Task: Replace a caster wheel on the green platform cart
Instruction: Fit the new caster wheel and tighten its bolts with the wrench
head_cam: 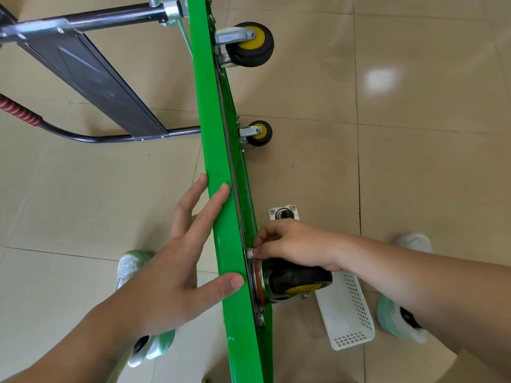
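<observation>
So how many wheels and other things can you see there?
Caster wheels on the green platform cart: 3
Loose caster mounting plate on the floor: 1
White plastic basket: 1
Total: 5

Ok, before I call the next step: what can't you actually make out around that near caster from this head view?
- What the right hand fingertips pinch at the near caster mounting plate: covered by the hand itself.
- The loose caster on the floor: only its plate shows, the rest is behind the hand.
- White basket contents: partly hidden by the forearm.
- Cart deck underside: seen edge-on.
</observation>
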`<state>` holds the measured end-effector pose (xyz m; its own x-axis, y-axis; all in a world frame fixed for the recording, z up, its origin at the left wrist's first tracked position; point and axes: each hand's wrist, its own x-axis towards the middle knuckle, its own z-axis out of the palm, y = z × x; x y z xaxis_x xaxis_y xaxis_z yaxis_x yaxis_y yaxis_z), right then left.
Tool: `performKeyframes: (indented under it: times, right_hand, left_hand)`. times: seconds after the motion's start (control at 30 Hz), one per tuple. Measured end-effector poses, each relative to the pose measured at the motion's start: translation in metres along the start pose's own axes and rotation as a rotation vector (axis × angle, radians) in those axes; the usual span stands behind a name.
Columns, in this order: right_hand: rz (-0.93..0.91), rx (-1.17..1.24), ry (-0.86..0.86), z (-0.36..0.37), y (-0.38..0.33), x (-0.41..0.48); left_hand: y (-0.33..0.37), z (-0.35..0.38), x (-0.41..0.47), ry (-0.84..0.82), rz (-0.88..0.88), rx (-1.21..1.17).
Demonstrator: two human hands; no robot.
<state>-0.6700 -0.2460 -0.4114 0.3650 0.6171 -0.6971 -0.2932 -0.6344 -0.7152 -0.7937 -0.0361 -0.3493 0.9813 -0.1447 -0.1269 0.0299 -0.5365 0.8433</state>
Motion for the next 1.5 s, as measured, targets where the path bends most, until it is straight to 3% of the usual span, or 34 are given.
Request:
performKeyframes:
  times: [0.27, 0.53, 0.77, 1.07, 1.3, 1.5]
  right_hand:
    - [-0.013, -0.212, -0.012, 0.004, -0.008, 0.000]
    - [0.037, -0.048, -0.040, 0.000, -0.007, -0.003]
    - [-0.023, -0.295, -0.001, 0.004, -0.013, -0.003]
    - [0.075, -0.082, -0.104, -0.002, -0.013, -0.005]
    - [0.036, -0.212, -0.080, 0.001, -0.014, -0.003]
    - [0.017, -0.116, -0.090, -0.003, -0.008, -0.003]
  left_hand:
    - [0.000, 0.004, 0.001, -0.001, 0.006, -0.050]
    - [0.001, 0.003, 0.002, -0.013, 0.008, -0.040]
    - [0.001, 0.004, 0.002, -0.006, 0.003, -0.043]
    - [0.001, 0.003, 0.002, -0.013, 0.000, -0.054]
    - [0.002, 0.003, 0.003, -0.011, -0.001, -0.049]
    - [0.003, 0.003, 0.003, -0.012, -0.013, -0.045]
